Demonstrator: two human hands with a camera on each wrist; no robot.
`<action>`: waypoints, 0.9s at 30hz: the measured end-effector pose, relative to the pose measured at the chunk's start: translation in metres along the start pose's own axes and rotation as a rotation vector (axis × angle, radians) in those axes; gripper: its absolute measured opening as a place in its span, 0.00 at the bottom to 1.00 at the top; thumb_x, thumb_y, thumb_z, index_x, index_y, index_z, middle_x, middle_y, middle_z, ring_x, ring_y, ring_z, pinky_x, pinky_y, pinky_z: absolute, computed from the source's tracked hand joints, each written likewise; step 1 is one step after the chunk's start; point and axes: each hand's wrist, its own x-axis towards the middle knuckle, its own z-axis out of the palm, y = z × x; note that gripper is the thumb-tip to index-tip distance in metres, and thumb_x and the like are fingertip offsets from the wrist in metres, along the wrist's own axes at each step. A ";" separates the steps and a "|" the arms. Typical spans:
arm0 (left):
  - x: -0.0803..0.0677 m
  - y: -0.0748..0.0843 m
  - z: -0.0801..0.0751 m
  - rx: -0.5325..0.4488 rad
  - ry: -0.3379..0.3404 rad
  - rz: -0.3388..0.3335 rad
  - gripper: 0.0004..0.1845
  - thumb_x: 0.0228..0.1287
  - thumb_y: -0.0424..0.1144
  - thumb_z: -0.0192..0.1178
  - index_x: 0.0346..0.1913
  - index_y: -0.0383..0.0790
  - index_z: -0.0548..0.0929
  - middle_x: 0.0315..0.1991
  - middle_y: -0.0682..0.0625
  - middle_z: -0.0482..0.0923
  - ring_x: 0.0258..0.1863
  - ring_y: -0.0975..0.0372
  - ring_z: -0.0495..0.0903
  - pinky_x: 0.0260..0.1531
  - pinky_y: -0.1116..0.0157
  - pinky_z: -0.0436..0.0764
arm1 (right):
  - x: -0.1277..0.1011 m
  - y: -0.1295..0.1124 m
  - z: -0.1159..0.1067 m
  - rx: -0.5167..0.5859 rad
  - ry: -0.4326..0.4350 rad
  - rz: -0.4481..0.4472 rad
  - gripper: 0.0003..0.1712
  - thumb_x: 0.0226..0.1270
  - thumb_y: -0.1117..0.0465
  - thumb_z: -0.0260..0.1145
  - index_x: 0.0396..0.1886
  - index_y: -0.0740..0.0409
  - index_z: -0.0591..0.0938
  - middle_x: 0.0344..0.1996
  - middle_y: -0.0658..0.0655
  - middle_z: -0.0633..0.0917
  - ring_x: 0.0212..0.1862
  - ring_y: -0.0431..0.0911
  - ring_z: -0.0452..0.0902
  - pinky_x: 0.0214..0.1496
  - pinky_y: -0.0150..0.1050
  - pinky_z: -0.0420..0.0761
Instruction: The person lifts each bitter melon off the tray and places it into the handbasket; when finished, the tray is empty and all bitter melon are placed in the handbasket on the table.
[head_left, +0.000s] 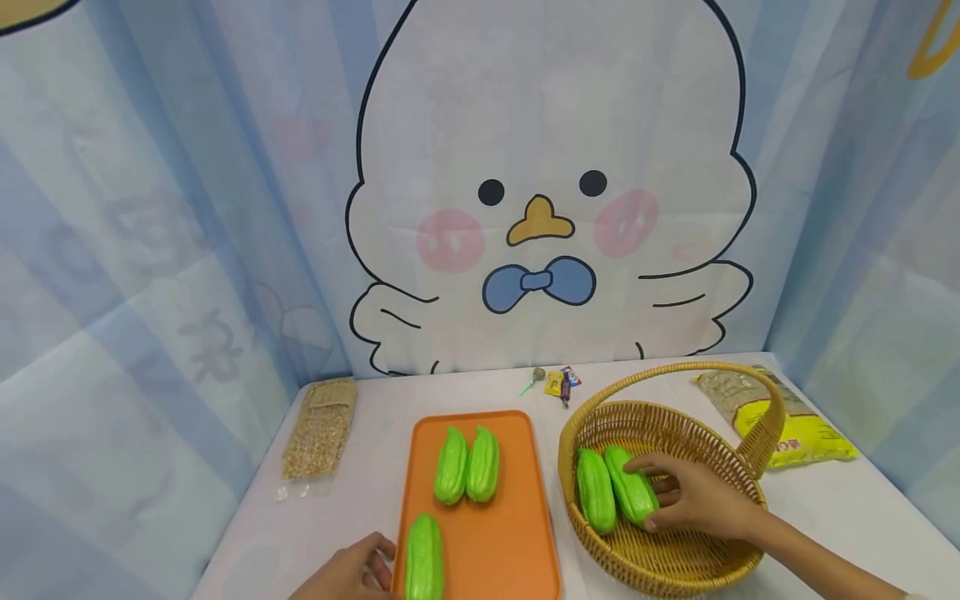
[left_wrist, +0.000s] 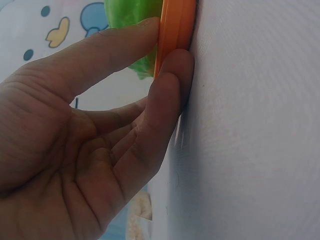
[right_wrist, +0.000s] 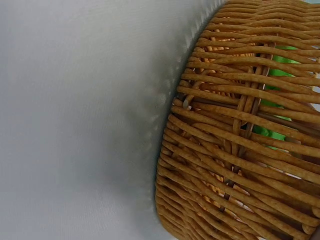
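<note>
Sitting right of the orange tray [head_left: 491, 542], the wicker basket [head_left: 667, 567] holds two green gourds, long axes pointing away. Right hand [head_left: 693, 500] grips the right gourd [head_left: 632, 485]; left hand [head_left: 352, 571], fingers straight, presses the tray's edge.

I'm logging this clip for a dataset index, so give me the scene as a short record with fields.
Left hand: rests at the orange tray's near left edge, thumb and finger on its rim
Right hand: inside the wicker basket, gripping a green gourd
Basket: two gourds
Tray: three gourds
Table back: small sweets; grain bags at left and right
</note>
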 end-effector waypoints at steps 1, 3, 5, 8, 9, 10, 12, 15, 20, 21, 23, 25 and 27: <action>0.000 0.000 0.000 0.000 0.000 -0.001 0.24 0.58 0.36 0.73 0.52 0.28 0.74 0.32 0.47 0.76 0.31 0.55 0.78 0.34 0.57 0.79 | 0.000 0.000 0.000 0.002 -0.001 -0.001 0.41 0.51 0.55 0.80 0.64 0.58 0.74 0.65 0.77 0.66 0.55 0.65 0.76 0.48 0.41 0.82; 0.000 0.001 0.000 0.003 0.001 -0.002 0.25 0.58 0.37 0.73 0.52 0.28 0.74 0.32 0.47 0.76 0.31 0.56 0.78 0.33 0.57 0.79 | 0.001 0.001 0.001 0.015 -0.001 -0.001 0.41 0.51 0.56 0.80 0.64 0.59 0.74 0.64 0.77 0.67 0.55 0.65 0.76 0.48 0.41 0.81; -0.001 0.001 0.000 0.007 0.003 -0.001 0.25 0.57 0.37 0.74 0.52 0.28 0.74 0.32 0.47 0.76 0.31 0.56 0.78 0.33 0.58 0.79 | 0.001 0.001 0.002 0.019 0.001 -0.001 0.41 0.51 0.56 0.81 0.64 0.59 0.73 0.64 0.77 0.67 0.56 0.65 0.76 0.48 0.41 0.81; -0.001 0.002 0.000 0.008 0.007 0.001 0.26 0.56 0.38 0.74 0.51 0.29 0.74 0.32 0.47 0.76 0.31 0.56 0.78 0.33 0.58 0.79 | 0.002 0.001 0.003 0.022 0.006 -0.001 0.42 0.50 0.56 0.81 0.64 0.60 0.73 0.64 0.76 0.67 0.56 0.65 0.76 0.48 0.41 0.81; -0.001 0.002 0.000 0.009 0.009 0.001 0.26 0.55 0.37 0.75 0.51 0.28 0.74 0.32 0.47 0.76 0.31 0.56 0.78 0.33 0.58 0.79 | 0.002 0.001 0.003 0.019 0.007 -0.001 0.42 0.50 0.56 0.81 0.64 0.60 0.73 0.64 0.76 0.67 0.56 0.65 0.76 0.48 0.41 0.81; -0.001 0.003 0.000 0.010 0.011 -0.002 0.26 0.55 0.37 0.75 0.51 0.28 0.74 0.32 0.48 0.76 0.31 0.56 0.78 0.33 0.58 0.79 | 0.002 0.001 0.003 0.018 0.009 0.000 0.42 0.50 0.56 0.81 0.64 0.60 0.73 0.64 0.76 0.67 0.56 0.65 0.76 0.48 0.41 0.81; -0.001 0.003 0.000 0.012 0.015 -0.009 0.26 0.55 0.37 0.75 0.51 0.28 0.74 0.32 0.47 0.76 0.31 0.56 0.78 0.33 0.58 0.79 | 0.002 0.001 0.003 0.016 0.010 0.002 0.43 0.49 0.56 0.81 0.64 0.59 0.73 0.64 0.76 0.67 0.56 0.65 0.76 0.48 0.42 0.82; -0.001 0.004 0.001 0.016 0.020 -0.021 0.26 0.55 0.36 0.74 0.51 0.29 0.74 0.32 0.47 0.76 0.31 0.56 0.78 0.33 0.58 0.79 | 0.002 0.001 0.004 0.024 0.005 0.002 0.43 0.50 0.57 0.81 0.64 0.59 0.72 0.64 0.77 0.67 0.56 0.66 0.76 0.48 0.42 0.82; -0.001 0.003 0.001 0.016 0.017 -0.024 0.26 0.55 0.36 0.74 0.51 0.29 0.74 0.32 0.47 0.76 0.31 0.56 0.78 0.33 0.58 0.79 | 0.003 0.003 0.005 0.038 -0.002 0.010 0.43 0.50 0.58 0.81 0.64 0.59 0.71 0.64 0.78 0.66 0.57 0.66 0.75 0.48 0.42 0.82; -0.001 0.003 0.001 0.015 0.015 -0.022 0.26 0.55 0.36 0.74 0.51 0.28 0.74 0.32 0.47 0.76 0.31 0.56 0.78 0.33 0.58 0.79 | 0.003 0.003 0.005 0.038 0.001 0.016 0.43 0.50 0.58 0.81 0.64 0.59 0.71 0.64 0.77 0.66 0.57 0.66 0.75 0.48 0.41 0.81; -0.001 0.002 0.000 0.011 0.011 -0.013 0.26 0.55 0.37 0.75 0.52 0.28 0.74 0.32 0.47 0.76 0.31 0.56 0.78 0.33 0.58 0.79 | 0.003 0.004 0.005 0.031 0.002 0.016 0.43 0.49 0.58 0.81 0.64 0.58 0.72 0.64 0.77 0.67 0.57 0.66 0.75 0.48 0.42 0.81; -0.001 0.001 0.000 0.008 0.006 -0.010 0.27 0.55 0.38 0.75 0.52 0.28 0.74 0.32 0.47 0.76 0.31 0.56 0.79 0.33 0.58 0.79 | 0.003 0.004 0.005 0.027 0.003 0.015 0.42 0.49 0.58 0.81 0.64 0.58 0.72 0.64 0.77 0.67 0.57 0.67 0.75 0.48 0.42 0.81; -0.001 0.000 0.000 0.006 0.003 -0.008 0.27 0.55 0.39 0.75 0.52 0.28 0.74 0.32 0.47 0.76 0.31 0.56 0.79 0.33 0.58 0.79 | 0.003 0.004 0.005 0.027 0.003 0.012 0.42 0.50 0.58 0.81 0.64 0.58 0.72 0.64 0.77 0.67 0.57 0.67 0.74 0.48 0.42 0.81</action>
